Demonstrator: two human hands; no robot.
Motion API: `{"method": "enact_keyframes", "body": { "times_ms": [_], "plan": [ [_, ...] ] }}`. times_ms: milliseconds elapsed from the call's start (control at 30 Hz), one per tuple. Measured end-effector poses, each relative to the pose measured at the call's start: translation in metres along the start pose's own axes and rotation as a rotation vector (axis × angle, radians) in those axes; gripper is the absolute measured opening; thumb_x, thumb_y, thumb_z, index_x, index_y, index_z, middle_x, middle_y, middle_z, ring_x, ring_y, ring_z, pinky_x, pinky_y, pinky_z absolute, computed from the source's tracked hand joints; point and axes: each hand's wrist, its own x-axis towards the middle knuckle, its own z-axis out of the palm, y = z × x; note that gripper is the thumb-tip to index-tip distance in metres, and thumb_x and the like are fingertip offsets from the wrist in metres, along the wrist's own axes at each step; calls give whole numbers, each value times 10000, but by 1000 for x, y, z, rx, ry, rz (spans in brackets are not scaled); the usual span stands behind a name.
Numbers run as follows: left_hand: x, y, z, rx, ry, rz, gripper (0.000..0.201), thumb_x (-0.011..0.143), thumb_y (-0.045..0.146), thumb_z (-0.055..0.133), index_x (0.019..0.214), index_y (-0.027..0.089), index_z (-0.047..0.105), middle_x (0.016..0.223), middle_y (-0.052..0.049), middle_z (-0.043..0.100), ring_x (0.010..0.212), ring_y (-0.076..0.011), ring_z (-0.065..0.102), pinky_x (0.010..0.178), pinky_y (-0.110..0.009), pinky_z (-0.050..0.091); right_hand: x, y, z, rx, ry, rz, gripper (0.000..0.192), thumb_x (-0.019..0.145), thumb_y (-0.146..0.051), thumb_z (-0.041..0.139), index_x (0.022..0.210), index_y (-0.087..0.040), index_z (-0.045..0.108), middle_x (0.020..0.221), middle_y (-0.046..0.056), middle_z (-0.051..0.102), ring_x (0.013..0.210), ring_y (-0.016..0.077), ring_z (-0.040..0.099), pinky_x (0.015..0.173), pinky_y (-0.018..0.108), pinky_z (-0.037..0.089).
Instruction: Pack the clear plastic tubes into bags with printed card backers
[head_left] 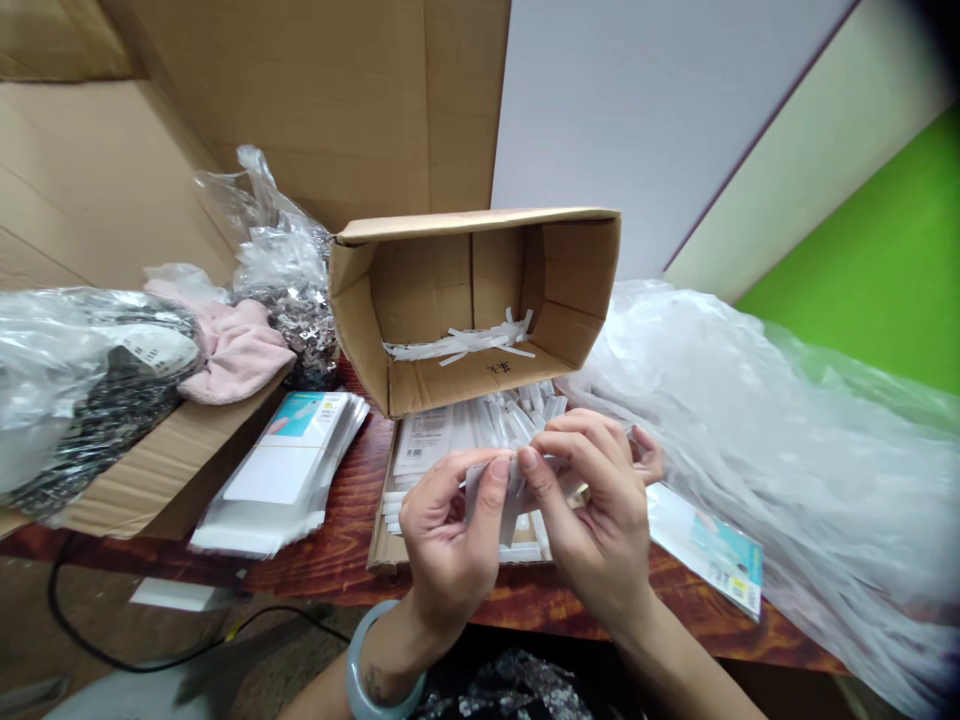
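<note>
My left hand (450,530) and my right hand (600,510) meet over the front of the table, both pinching a small clear plastic packet (510,500) between thumbs and fingertips. The packet looks folded and partly hidden by my fingers. Under my hands lies a flat cardboard tray (386,545) filled with several white packets. Behind it a cardboard box (420,385) rests on its side, open toward me, with white paper strips (465,343) inside. A pale bangle sits on my left wrist.
A stack of clear printed sleeves (285,470) lies left of the tray. Further left, a carton holds bagged dark items (90,390) and a pink cloth (240,350). A big crumpled plastic sheet (787,450) covers the right side, with one printed sleeve (712,555) at its edge.
</note>
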Motion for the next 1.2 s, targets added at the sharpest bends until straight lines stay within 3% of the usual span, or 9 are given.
{"method": "enact_keyframes", "body": {
  "times_ms": [200, 333, 433, 500, 633, 733, 1033, 1100, 1200],
  "plan": [
    [6, -4, 4, -60, 83, -86, 87, 898, 201, 636, 885, 188, 721, 798, -10, 709, 719, -110, 660, 667, -164, 524, -15, 6, 9, -139, 354, -134, 265, 827, -126, 644, 1063, -247, 643, 1076, 69, 592, 1051, 258, 572, 937, 428, 379],
    [7, -5, 7, -107, 98, -108, 99, 904, 223, 632, 867, 190, 717, 812, -14, 710, 745, -113, 664, 691, -167, 532, -21, 3, 14, -208, 278, -149, 293, 802, -135, 688, 1076, -229, 644, 984, 66, 626, 955, 246, 599, 903, 418, 397],
    [6, -4, 7, -85, 81, -102, 95, 907, 205, 626, 890, 200, 718, 854, -13, 718, 796, -108, 667, 745, -165, 529, -16, 3, 11, -218, 281, -148, 389, 818, -179, 684, 1196, -234, 610, 1200, 109, 579, 1135, 309, 543, 957, 448, 393],
    [5, -3, 6, -55, 78, -68, 92, 903, 182, 627, 904, 205, 716, 871, -8, 719, 812, -103, 665, 770, -167, 525, -8, 3, 6, -182, 178, -145, 345, 858, -184, 635, 1196, -251, 609, 1286, 91, 551, 1255, 319, 479, 1018, 466, 354],
    [3, -5, 6, -3, 92, 23, 106, 877, 135, 643, 905, 208, 715, 876, 2, 718, 816, -103, 667, 782, -179, 523, 5, 1, -3, 2, -52, -37, 69, 899, -182, 594, 911, -237, 634, 1017, 15, 647, 1148, 235, 552, 1017, 456, 312],
    [2, -6, 6, 5, 105, 70, 125, 862, 107, 649, 898, 207, 716, 880, 4, 723, 846, -114, 679, 797, -190, 526, 9, -3, -7, 70, -91, 29, 81, 894, -189, 616, 830, -239, 621, 866, -20, 642, 1014, 194, 575, 966, 442, 308],
    [0, -9, 6, -44, 69, -30, 178, 857, 126, 671, 959, 249, 747, 879, 20, 747, 770, -94, 692, 735, -147, 543, 8, -3, -4, 20, -30, 22, 93, 886, -179, 623, 813, -236, 625, 839, -27, 647, 950, 178, 593, 978, 442, 316],
    [1, -11, 7, -55, 76, -58, 178, 857, 133, 675, 971, 246, 754, 910, 6, 756, 787, -107, 705, 747, -153, 554, 4, 1, 1, -59, 38, -9, 65, 876, -172, 633, 890, -233, 648, 954, 5, 651, 1022, 197, 591, 1026, 464, 291],
    [3, -13, 9, -110, 89, -143, 138, 890, 191, 650, 976, 224, 753, 990, -36, 754, 881, -154, 716, 805, -210, 573, -5, 10, 12, -86, 220, -40, 251, 833, -131, 666, 1070, -209, 649, 1126, 76, 610, 1100, 237, 571, 1020, 470, 348]
  ]
}}
